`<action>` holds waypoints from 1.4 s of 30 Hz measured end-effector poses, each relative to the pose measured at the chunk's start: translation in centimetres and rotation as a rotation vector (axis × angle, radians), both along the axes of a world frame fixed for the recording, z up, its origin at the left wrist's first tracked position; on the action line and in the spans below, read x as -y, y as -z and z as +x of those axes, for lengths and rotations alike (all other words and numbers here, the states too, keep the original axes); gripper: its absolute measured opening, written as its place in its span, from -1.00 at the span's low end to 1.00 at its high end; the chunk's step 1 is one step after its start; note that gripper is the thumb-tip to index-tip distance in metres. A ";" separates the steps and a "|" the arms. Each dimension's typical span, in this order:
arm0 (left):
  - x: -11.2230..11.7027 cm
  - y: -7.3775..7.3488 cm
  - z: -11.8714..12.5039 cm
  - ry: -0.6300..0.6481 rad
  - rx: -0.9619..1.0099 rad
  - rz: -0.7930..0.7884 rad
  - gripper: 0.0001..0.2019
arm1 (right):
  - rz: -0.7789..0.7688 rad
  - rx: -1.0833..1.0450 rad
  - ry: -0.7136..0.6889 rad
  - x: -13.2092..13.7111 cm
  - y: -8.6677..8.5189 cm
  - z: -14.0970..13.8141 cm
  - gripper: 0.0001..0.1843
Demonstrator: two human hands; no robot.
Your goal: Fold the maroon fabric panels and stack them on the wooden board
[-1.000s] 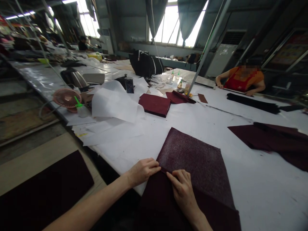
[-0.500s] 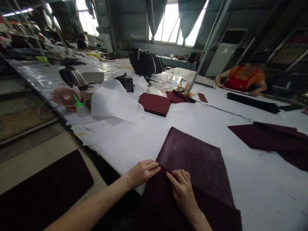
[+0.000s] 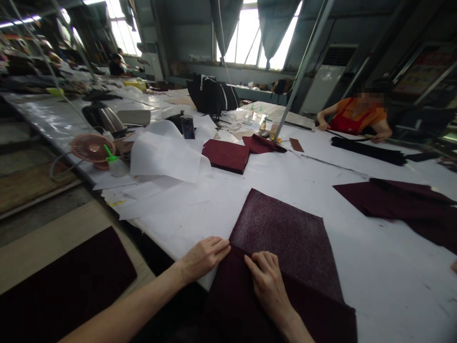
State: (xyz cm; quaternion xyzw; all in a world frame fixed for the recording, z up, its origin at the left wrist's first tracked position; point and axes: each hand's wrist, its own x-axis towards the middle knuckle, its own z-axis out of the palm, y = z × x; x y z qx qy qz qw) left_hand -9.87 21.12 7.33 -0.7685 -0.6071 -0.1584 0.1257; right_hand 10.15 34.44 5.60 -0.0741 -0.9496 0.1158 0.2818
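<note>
A dark maroon piece of fabric [image 3: 285, 226] lies over the near edge of the white table, its far part showing a greyish, speckled face. A fold crosses it, and its plain near part hangs toward me. At the left end of that fold, my left hand [image 3: 207, 256] is closed with the fingertips pinching the fabric edge. Just right of it, my right hand [image 3: 267, 281] rests on the fabric, thumb and forefinger gripping along the fold and the other fingers curled. What lies under the fingertips is hidden.
Maroon pieces [image 3: 396, 197] lie to the right, and a maroon stack [image 3: 228, 156] stands ahead. White sheets [image 3: 166, 155], a pink fan [image 3: 92, 147] and a green-tipped bottle [image 3: 116, 164] are left. Across the table, a person in a red apron [image 3: 348, 116] handles a black strip. A pole [image 3: 303, 71] rises from the table.
The view has shifted slightly. My left fingertips have slid a little left to the fabric's edge; my right hand stays on the fold. Part of someone's hand now shows at the right border.
</note>
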 end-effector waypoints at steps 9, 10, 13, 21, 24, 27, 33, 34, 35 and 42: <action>-0.4 -1.3 5.0 -0.216 0.013 -0.134 -0.64 | -0.034 0.020 0.015 0.1 -0.3 0.1 -0.68; -0.6 -1.0 5.5 -0.235 -0.001 -0.181 -0.64 | -0.038 0.025 0.016 0.1 -0.4 0.1 -0.68; -0.8 -0.2 6.1 -0.262 -0.030 -0.270 -0.62 | -0.042 0.030 0.009 -0.2 -0.6 0.4 -0.67; -1.0 0.0 6.9 -0.290 -0.109 -0.282 -0.51 | -0.035 0.014 0.038 -1.5 -0.5 2.7 -0.66; -1.3 0.2 7.3 -0.261 -0.134 -0.244 -0.52 | -0.032 0.028 0.052 -1.9 -0.7 3.7 -0.67; -1.6 0.1 7.8 -0.289 -0.134 -0.260 -0.48 | -0.028 0.034 0.064 -2.2 -0.9 4.7 -0.66; -2.1 -0.4 8.6 -0.282 -0.149 -0.294 -0.43 | -0.039 0.056 0.076 -2.9 -0.9 6.4 -0.67; -2.2 -0.3 8.7 -0.262 -0.153 -0.284 -0.44 | -0.041 0.059 0.076 -3.0 -0.9 6.6 -0.68; -2.3 -0.2 8.8 -0.244 -0.154 -0.272 -0.45 | -0.043 0.061 0.075 -3.1 -0.9 6.8 -0.68; -3.2 -0.2 10.0 -0.250 -0.180 -0.282 -0.38 | -0.031 0.055 0.085 -3.7 -0.9 8.1 -0.70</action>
